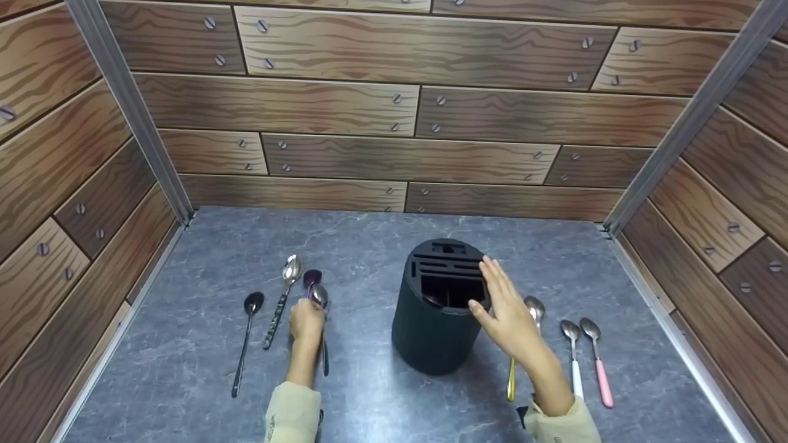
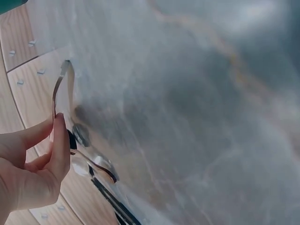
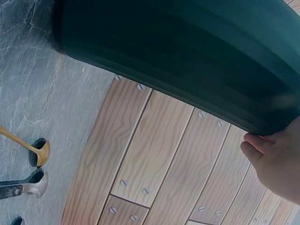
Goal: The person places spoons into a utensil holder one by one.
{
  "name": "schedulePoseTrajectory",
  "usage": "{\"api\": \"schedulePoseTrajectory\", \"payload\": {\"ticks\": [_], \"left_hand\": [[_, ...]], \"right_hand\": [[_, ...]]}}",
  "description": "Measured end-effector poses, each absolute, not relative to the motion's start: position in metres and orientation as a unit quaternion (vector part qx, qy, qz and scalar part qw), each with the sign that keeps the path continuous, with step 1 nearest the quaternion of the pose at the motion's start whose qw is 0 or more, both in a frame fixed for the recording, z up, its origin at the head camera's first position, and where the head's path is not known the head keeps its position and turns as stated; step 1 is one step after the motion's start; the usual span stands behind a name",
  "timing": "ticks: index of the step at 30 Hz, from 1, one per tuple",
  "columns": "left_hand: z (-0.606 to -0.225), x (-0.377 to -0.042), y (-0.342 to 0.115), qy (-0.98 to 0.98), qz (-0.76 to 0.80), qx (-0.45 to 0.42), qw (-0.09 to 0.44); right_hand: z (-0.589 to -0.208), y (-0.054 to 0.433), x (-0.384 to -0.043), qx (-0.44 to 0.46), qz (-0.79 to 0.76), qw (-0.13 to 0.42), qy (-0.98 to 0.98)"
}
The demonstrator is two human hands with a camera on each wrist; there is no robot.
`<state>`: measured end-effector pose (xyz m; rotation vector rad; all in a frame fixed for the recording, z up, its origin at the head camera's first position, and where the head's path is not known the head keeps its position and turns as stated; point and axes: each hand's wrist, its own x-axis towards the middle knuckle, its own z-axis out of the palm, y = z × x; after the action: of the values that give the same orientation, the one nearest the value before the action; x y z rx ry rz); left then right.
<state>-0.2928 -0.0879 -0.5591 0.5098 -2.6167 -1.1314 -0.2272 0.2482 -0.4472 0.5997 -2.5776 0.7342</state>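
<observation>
Left hand (image 1: 306,321): fingers pinch a silver spoon (image 1: 319,296) on the left part of the worktop (image 1: 363,258), just beside a purple-necked spoon (image 1: 313,278). Right hand (image 1: 511,317): fingers extended, touching the right side of the dark green utensil holder (image 1: 434,338), which stands upright right of centre. Left of the left hand lie a patterned-handle spoon (image 1: 278,317) and a slim dark spoon (image 1: 246,338). White-handled (image 1: 576,375) and pink-handled (image 1: 604,383) spoons lie at right.

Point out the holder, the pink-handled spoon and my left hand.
Holder (image 1: 433,341): head view, on its outer wall.
Pink-handled spoon (image 1: 602,374): head view, on its handle.
Left hand (image 1: 306,320): head view, on its back.
</observation>
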Motion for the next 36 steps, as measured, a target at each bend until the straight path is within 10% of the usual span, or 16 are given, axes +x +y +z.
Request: {"api": "schedulePoseTrajectory", "payload": {"ticks": [36], "left_hand": [[-0.533,-0.285,-0.071,-0.848,-0.488,0.103,0.178]], "right_hand": [[-0.445,0.247,-0.226,0.205,0.269,0.185,-0.923]]}}
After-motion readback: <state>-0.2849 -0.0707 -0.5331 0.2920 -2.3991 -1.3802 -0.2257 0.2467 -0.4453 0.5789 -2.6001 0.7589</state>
